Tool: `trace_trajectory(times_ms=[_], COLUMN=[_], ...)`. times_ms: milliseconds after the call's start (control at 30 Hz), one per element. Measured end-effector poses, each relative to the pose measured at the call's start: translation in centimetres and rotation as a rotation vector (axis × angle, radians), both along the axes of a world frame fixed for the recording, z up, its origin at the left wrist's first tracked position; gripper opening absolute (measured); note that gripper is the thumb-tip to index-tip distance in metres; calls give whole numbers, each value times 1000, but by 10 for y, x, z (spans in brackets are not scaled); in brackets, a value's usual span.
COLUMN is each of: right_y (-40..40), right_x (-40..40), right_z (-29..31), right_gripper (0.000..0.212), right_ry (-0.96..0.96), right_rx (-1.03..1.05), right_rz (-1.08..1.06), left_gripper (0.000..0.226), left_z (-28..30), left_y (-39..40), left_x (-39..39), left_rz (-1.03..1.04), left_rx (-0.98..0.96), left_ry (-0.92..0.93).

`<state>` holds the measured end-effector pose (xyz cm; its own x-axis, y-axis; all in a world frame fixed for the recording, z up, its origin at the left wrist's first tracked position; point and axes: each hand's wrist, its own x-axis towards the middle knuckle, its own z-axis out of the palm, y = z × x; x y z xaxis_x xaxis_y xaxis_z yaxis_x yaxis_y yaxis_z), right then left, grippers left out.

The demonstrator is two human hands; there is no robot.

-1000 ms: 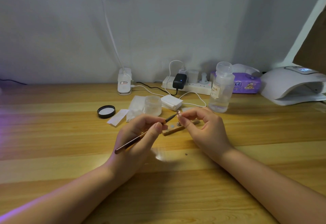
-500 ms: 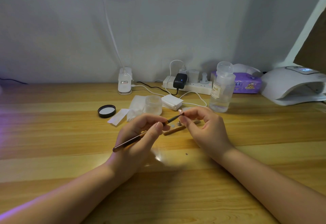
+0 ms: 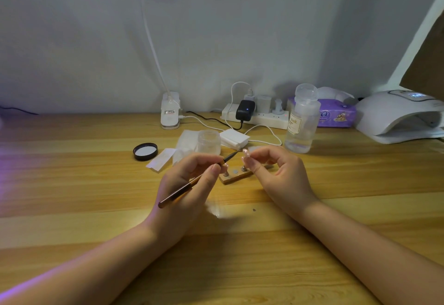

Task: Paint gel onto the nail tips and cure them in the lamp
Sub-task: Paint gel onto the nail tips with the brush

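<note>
Our left hand point(image 3: 189, 184) grips the brush point(image 3: 192, 182), bristles just beside the nail tip point(image 3: 246, 153). Our right hand point(image 3: 276, 172) pinches that tip above the wooden holder point(image 3: 234, 176) on the tabletop point(image 3: 72, 184).

Left hand point(image 3: 189, 184) gripping brush point(image 3: 192, 183), right hand point(image 3: 276, 172) pinching nail tip point(image 3: 246, 152)

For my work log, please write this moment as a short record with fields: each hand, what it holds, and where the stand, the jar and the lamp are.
left hand: left hand grips a brush, bristles aimed at the nail tip
right hand: right hand pinches a nail tip above the table
stand: wooden stand on the table between the hands, pegs upright
jar: open jar behind the hands; its black lid lies apart, to the left
lamp: white curing lamp at far right, nothing visible inside
</note>
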<state>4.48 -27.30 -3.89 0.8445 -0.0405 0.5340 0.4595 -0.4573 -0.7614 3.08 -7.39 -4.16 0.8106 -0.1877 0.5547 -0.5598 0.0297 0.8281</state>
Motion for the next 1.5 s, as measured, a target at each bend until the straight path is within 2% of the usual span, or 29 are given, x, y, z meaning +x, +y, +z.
trace_trajectory(times_ms=[367,533,667,900,1300,1500], right_y=[0,-1,0,1,0,0], right_x=[0,2,1,0,0,0], right_z=[1,-1,1,0,-1,1], right_gripper=[11,7,3,2,6,10], right_ry=[-46,-22,-19,-11,-28,-29], right_rx=[-5,-31,-33,-23,-46,-45], right_rz=[-16,-27,-16,-5,-43,-35], left_gripper=[20,26,16,14,19,23], left_z=[2,4,5,4,6,8], left_y=[1,0,0,0,1,2], left_x=[-5,-7,-5,-2,-8,-9], left_rz=[-106,-68,-32,38,-15,-20], left_rx=[28,9,37,7,106,68], left_ry=[0,-6,-5,21,-47,-86])
